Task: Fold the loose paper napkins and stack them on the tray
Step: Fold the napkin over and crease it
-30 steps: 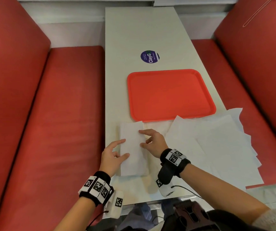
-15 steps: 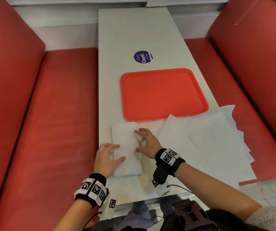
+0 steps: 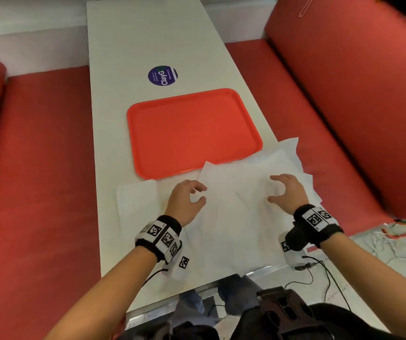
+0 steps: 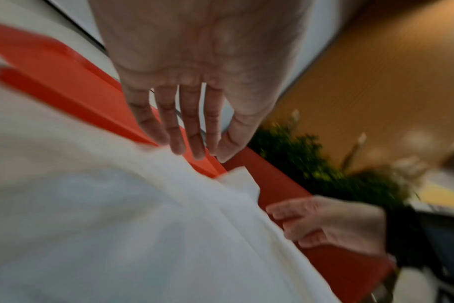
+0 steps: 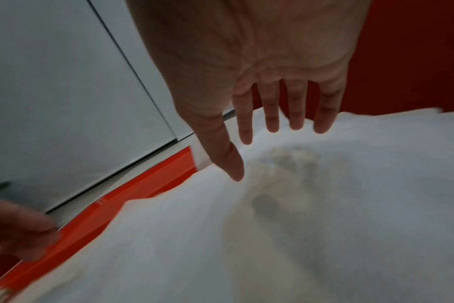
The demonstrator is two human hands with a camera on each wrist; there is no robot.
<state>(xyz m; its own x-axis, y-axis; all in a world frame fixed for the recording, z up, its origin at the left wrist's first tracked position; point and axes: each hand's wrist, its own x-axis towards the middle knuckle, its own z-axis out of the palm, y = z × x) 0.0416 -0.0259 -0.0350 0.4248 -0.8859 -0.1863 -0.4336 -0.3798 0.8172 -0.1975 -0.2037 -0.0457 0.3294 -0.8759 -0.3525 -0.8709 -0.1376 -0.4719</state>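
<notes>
Both hands hover with loosely spread fingers, holding nothing, left hand [image 3: 184, 200] and right hand [image 3: 286, 192] over the loose napkins [image 3: 241, 217], which should be pinched singly, the empty tray [image 3: 192, 131] just beyond.

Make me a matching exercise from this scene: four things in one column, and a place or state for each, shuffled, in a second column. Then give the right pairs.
Column one:
1. tray
2. folded napkin
3. loose napkins
4. round sticker

Column two:
A. spread under the left hand and right hand
B. purple, on the table beyond the tray
C. orange, nothing in it
D. near the table's left edge, left of both hands

Pairs: 1-C, 2-D, 3-A, 4-B
</notes>
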